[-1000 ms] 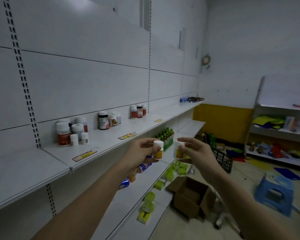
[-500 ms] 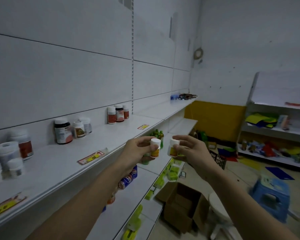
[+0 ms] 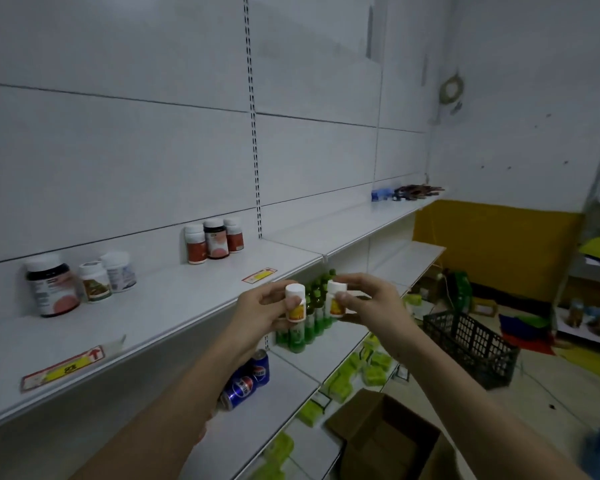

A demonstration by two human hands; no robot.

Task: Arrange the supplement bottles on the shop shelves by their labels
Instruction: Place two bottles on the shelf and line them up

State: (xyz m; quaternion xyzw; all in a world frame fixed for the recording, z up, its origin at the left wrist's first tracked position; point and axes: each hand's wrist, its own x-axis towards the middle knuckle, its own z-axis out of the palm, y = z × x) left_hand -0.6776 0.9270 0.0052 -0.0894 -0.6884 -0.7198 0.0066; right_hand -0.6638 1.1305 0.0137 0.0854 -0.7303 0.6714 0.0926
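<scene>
While we are holding one small bottle in each hand, we are carrying both just off the front edge of the top shelf (image 3: 174,306), level with the yellow tag (image 3: 258,275) on that edge. Our left hand (image 3: 260,311) is pinching the left bottle (image 3: 296,303) by its body, thumb over the label; our right hand (image 3: 368,303) is pinching the right bottle (image 3: 336,299) the same way, fingers curled round it. Both bottles are upright, white-capped, with what looks like the same yellow-orange label, close together but not touching.

We are judging this as the matching step: finding where this label belongs. Neither group on the shelf seems to match. The red trio (image 3: 213,240) is standing at the back edge near the upright, and the mixed three (image 3: 80,282) are sitting further left, also toward the back. So we are likely looking at the bare stretch of shelf behind the tag.

To do it well, we are turning the labels forward before setting down, lowering one bottle at a time, and seating each base flat, well in from the front edge. We are keeping the pair side by side, apart from the red trio, and releasing only once each bottle is standing steady.
</scene>
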